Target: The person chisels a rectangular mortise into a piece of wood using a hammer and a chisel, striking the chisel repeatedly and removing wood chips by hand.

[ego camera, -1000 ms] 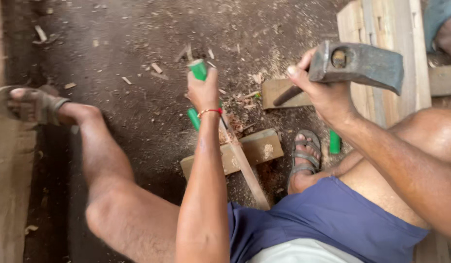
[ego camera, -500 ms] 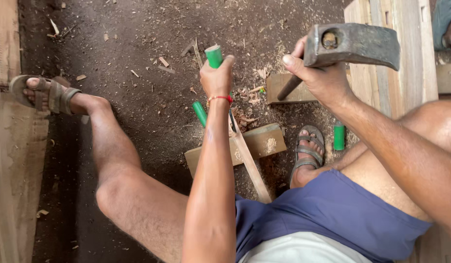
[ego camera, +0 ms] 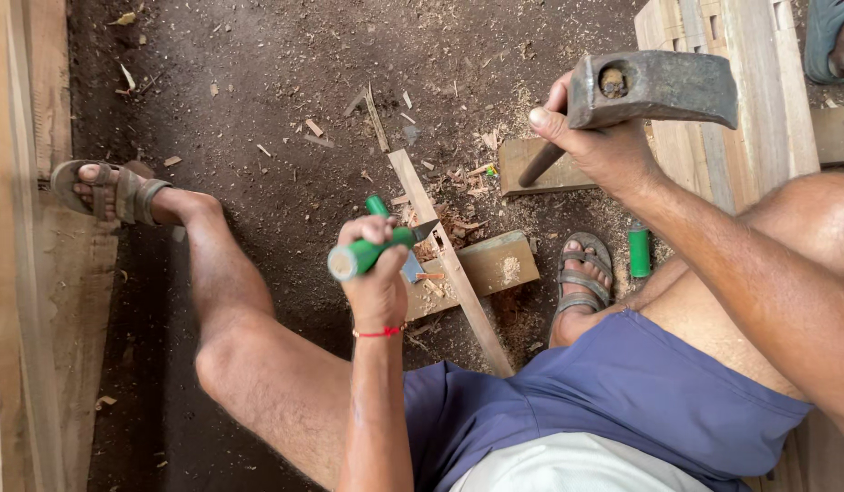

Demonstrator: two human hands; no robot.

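Observation:
My left hand grips a green-handled chisel, its blade tip touching a thin wooden strip that lies slanted across a wooden block. A red string circles that wrist. My right hand holds a heavy iron hammer raised above and to the right of the strip. A second green-handled tool lies on the ground just behind the chisel hand.
Dark dirt floor with wood chips. Another wooden block lies behind the hammer hand. A green handle rests by my sandalled right foot. My left foot rests on planks at left. Stacked boards stand at right.
My left hand has lowered the chisel from upright to slanted, setting its blade on the strip. The hammer stays raised in my right hand.

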